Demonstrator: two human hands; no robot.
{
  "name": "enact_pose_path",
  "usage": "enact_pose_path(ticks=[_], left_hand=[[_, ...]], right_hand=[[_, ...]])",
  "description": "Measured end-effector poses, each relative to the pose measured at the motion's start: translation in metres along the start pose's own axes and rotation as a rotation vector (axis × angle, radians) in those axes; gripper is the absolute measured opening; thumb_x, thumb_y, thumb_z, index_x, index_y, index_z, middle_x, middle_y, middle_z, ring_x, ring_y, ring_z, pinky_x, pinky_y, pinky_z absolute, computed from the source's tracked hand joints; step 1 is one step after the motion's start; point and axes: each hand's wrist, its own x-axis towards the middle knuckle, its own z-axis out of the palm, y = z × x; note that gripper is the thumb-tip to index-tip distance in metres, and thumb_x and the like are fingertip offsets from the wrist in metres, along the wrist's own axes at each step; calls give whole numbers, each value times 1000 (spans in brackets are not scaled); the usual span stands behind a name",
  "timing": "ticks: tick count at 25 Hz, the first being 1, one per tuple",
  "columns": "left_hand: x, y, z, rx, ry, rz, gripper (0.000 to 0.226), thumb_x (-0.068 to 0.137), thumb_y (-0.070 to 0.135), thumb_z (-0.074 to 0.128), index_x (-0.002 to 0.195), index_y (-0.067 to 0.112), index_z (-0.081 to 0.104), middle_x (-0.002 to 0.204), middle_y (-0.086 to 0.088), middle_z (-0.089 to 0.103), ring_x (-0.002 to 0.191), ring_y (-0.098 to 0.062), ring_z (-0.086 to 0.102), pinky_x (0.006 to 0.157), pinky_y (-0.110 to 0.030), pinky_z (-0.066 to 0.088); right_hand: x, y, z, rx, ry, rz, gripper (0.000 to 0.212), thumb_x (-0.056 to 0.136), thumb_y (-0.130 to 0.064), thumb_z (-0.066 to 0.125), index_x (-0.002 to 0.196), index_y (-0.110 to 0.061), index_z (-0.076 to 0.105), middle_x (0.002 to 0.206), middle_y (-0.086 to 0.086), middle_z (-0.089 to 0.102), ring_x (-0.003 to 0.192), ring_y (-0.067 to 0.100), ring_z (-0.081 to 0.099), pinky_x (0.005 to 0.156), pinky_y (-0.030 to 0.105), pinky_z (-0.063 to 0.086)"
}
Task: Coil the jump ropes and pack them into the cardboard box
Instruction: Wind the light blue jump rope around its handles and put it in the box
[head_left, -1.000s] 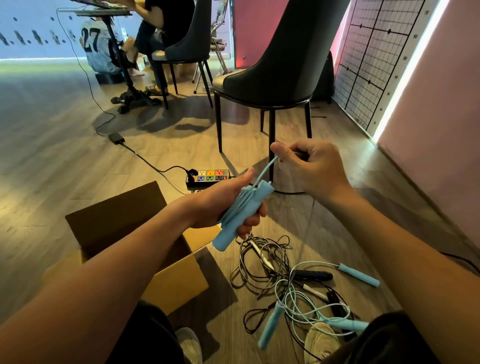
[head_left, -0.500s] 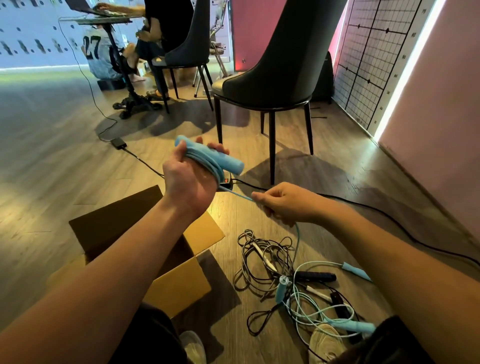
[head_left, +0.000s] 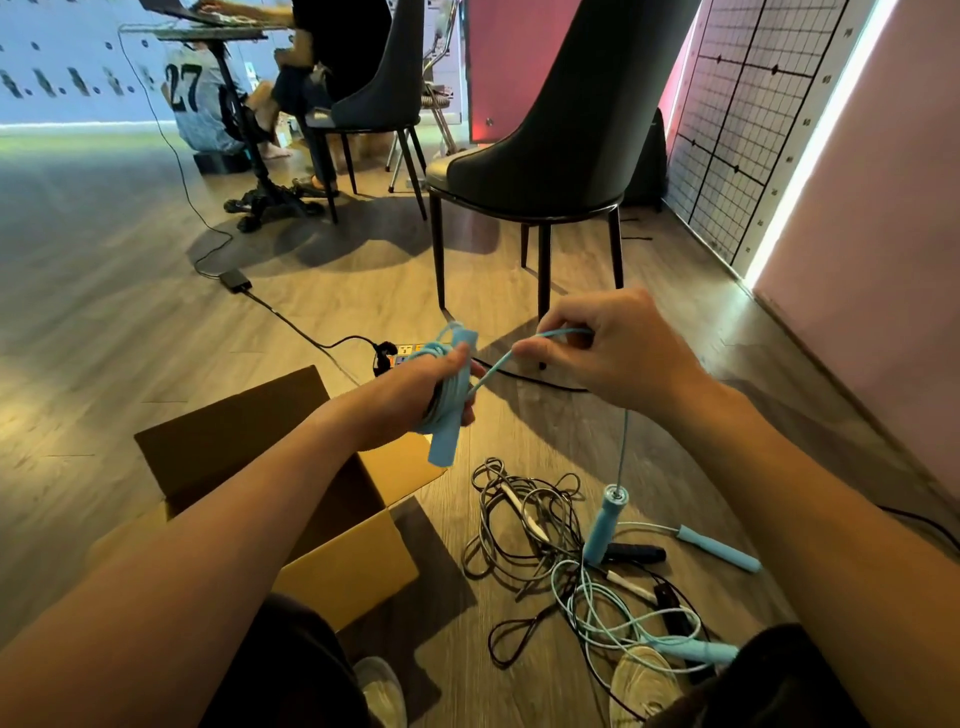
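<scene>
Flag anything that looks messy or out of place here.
The loose jump ropes lie tangled together on the floor right of the cardboard box, dark and pale-blue cords crossing, some lying across a shoe. Nothing looks broken.

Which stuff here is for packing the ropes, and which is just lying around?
For the job: light blue jump rope, tangled pile of ropes on the floor, brown cardboard box.
Just lying about: black chair, power strip with coloured sockets.
</scene>
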Motion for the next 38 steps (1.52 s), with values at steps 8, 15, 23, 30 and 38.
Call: enact_pose_path(ticks=[8, 15, 23, 30, 38], left_hand=[[-20, 22, 14, -237, -598, -41, 74, 80, 82, 36, 73, 10, 53, 58, -2, 47, 45, -13, 46, 49, -26, 44], [-25, 30, 10, -1197, -525, 245, 56, 95, 64, 42, 94, 9, 52, 75, -4, 52, 64, -17, 55, 71, -30, 51], [-7, 30, 4, -939, 379, 426, 31, 105, 43, 40, 111, 14, 50, 84, -4, 56, 79, -17, 62, 86, -36, 54], [-10, 20, 19, 257, 345, 226, 37, 107, 40, 34, 107, 14, 60, 86, -1, 62, 81, -14, 61, 96, -39, 51], [-13, 22, 26, -64, -51, -43, 63, 100, 61, 33, 99, 2, 58, 73, -9, 61, 60, -22, 61, 62, -34, 54]], right_hand=[[0, 6, 9, 17, 133, 233, 69, 73, -83, 54, 66, -15, 63, 64, -2, 64, 55, 13, 55, 51, 28, 42], [-3, -4, 24, 273, -400, 554, 68, 94, -68, 40, 58, -13, 57, 53, 5, 64, 48, 11, 62, 69, 31, 48], [-9, -10, 19, 292, -734, 518, 43, 93, -53, 60, 72, -15, 60, 64, -1, 61, 60, 13, 62, 66, 28, 54], [-3, -14, 12, 279, -442, 189, 27, 91, -39, 70, 78, -17, 64, 69, 6, 62, 62, 16, 58, 63, 43, 52], [-2, -11, 9, 47, -56, 68, 30, 88, -50, 67, 79, -23, 57, 76, -11, 53, 68, 9, 50, 59, 15, 37]])
